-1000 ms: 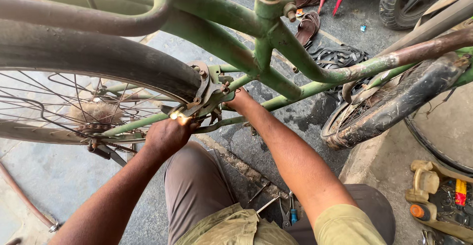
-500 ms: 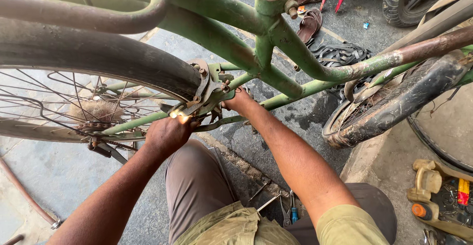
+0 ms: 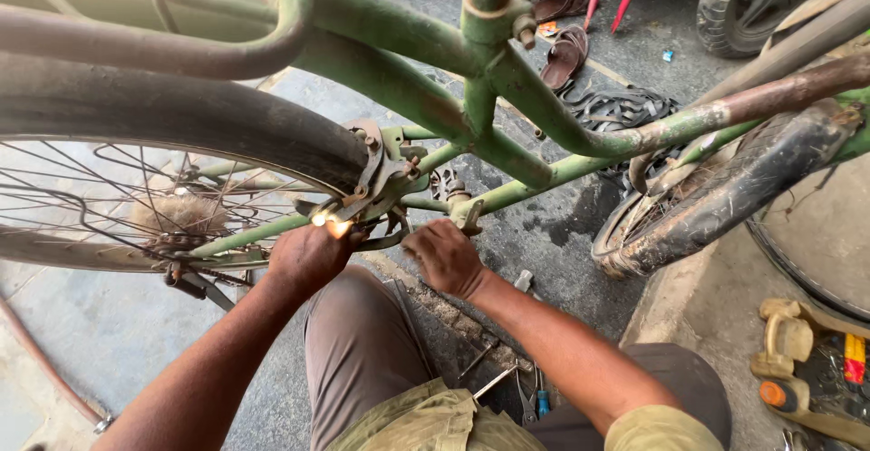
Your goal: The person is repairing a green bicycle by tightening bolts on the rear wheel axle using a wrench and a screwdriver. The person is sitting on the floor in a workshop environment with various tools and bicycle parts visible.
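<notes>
A black rubber rear tyre [image 3: 181,120] fills the left, and under its edge the left hand [image 3: 308,256] is closed around a small shiny metal part [image 3: 331,224] at the rusty brake bracket [image 3: 376,174]. Just right, the right hand [image 3: 444,256] pinches the green bicycle frame's lower tube [image 3: 526,184], fingers together. Yellow and orange tools [image 3: 807,360] lie at the concrete floor's right edge.
</notes>
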